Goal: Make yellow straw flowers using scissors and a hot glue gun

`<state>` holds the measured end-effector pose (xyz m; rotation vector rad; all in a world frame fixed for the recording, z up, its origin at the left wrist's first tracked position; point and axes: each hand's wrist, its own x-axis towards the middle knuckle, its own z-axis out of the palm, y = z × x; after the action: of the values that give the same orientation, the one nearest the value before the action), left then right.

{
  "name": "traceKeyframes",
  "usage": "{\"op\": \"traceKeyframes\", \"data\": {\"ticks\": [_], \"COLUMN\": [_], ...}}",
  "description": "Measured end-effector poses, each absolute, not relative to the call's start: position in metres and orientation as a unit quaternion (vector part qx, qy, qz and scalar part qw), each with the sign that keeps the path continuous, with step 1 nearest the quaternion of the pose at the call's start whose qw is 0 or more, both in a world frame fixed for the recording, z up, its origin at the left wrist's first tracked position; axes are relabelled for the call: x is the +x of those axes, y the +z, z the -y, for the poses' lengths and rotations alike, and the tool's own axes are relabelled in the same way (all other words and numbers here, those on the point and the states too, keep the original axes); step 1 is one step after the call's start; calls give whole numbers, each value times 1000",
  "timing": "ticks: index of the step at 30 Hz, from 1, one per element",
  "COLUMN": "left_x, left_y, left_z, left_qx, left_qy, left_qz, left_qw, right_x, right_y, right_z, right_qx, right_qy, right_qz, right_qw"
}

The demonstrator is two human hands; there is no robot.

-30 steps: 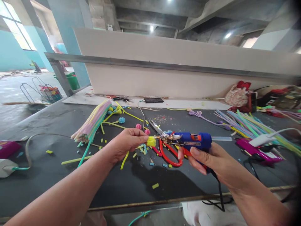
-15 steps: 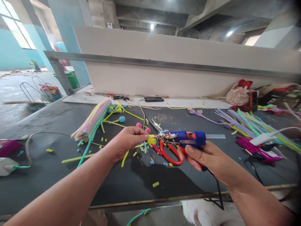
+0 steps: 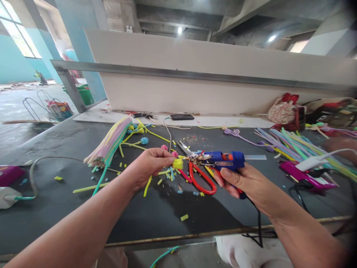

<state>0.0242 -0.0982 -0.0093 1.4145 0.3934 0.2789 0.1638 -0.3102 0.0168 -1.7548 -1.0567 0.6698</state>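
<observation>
Between its thumb and fingers, my left hand pinches a small yellow fuzzy flower piece. My right hand is wrapped round the handle of a blue hot glue gun, and a clear glue stick pokes out of its back. The gun's grimy nozzle points left, close to the yellow piece; whether they touch I cannot tell. Below the nozzle lie red-handled scissors, partly hidden by the gun. Pink fuzzy balls and short cut bits lie just beyond my left fingers.
A bundle of pastel pipe cleaners lies at left, more stems at right. A magenta device with a white cable sits at right. At the back are a dark phone and a white panel. A blurred brown shape shows at the far right edge.
The glue gun has shifted up slightly, and the yellow piece now shows more fully beside its nozzle. Both hands keep their hold. A blurred brown shape has appeared at the far right.
</observation>
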Motion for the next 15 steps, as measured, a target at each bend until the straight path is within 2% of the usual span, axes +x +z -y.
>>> {"op": "traceKeyframes", "data": {"ticks": [15], "left_x": [27], "left_y": [-11], "left_z": [102], "left_qx": [680], "left_qy": [156], "left_qz": [-175], "left_qw": [695], "right_x": [154], "right_y": [20], "right_z": [306], "right_qx": [-694], "right_qy": [269], "right_qz": [440], "right_qw": [503]}}
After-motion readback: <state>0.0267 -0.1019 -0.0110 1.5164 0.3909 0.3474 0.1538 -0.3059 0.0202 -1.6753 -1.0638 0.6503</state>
